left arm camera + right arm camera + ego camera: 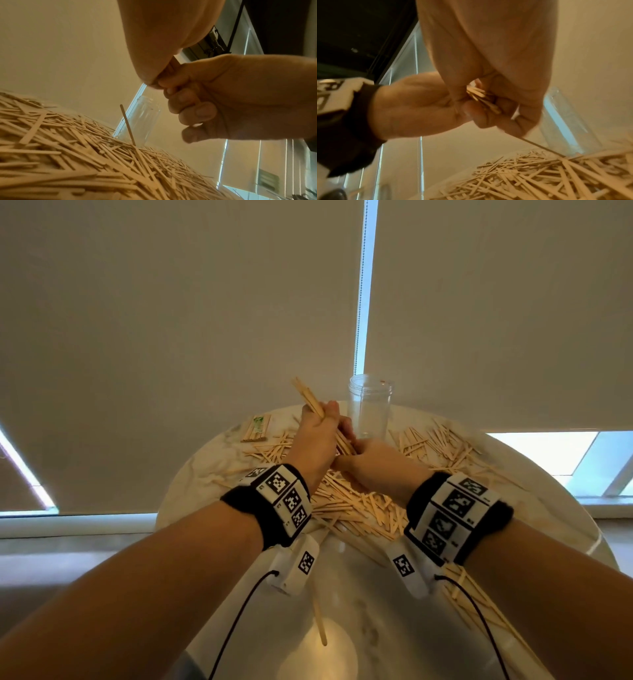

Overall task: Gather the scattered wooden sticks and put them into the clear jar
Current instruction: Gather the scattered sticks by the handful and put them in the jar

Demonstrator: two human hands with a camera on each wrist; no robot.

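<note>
A round pale bench (513,474) carries a wide litter of loose wooden sticks (352,508), thickest under and between the two wrists, with thinner scatters to the left and right of the clear jar (371,409). One stick (320,621) lies alone near the front edge, pointing roughly toward the person. A small wrapped pack of sticks (257,428) lies at the far left of the bench, apart from the heap. Behind the bench hang drawn roller blinds (171,320) with a bright gap between them.

The left hand (317,440) has its grip closed round a bundle of sticks (310,400). The bundle's long axis runs diagonally: its upper ends point up and away to the left, above the fist, and its lower ends slant down to the right toward the right hand (373,463). The right hand's grip is curled round those lower ends, its fingers (197,112) folded, so both hands meet on the same bundle just in front of the jar. In the right wrist view the stick ends (481,97) show between the two fists.

The jar stands upright on the far side of the bench, mouth up, just behind the hands and touching neither. No sticks can be made out inside it. The hands and bundle partly cover its lower left side.
</note>
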